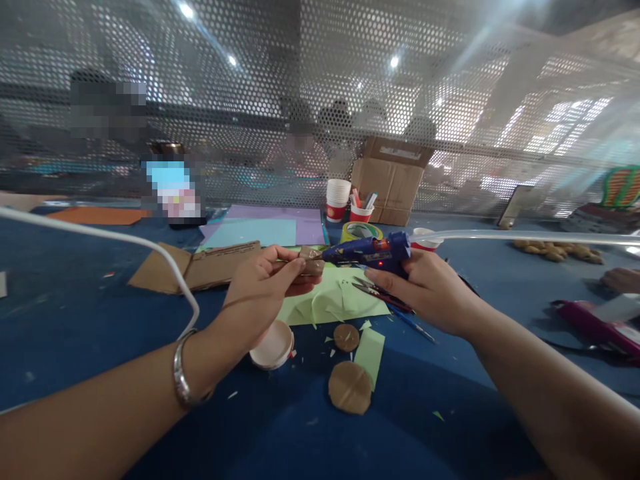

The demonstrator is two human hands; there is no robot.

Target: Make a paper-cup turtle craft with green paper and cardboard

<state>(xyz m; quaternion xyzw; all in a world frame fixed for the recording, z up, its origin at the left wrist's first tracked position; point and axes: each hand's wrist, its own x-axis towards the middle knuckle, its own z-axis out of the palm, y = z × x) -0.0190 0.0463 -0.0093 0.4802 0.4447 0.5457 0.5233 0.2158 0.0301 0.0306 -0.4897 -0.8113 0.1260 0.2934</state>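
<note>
My right hand grips a blue glue gun with a long clear glue stick running out of its back. A small red light glows on its side. Its nozzle points left, at or right beside a piece of brown cardboard pinched in my left hand; I cannot tell whether they touch. Below my hands lie two round cardboard discs, a smaller one above a larger one. A paper cup is under my left wrist. Scissors rest on green paper near my right hand.
A white cable crosses the left side. Cardboard, purple and blue sheets, yellow tape, paper cups and a cardboard box stand or lie behind. Peanuts and another person's hand are at right.
</note>
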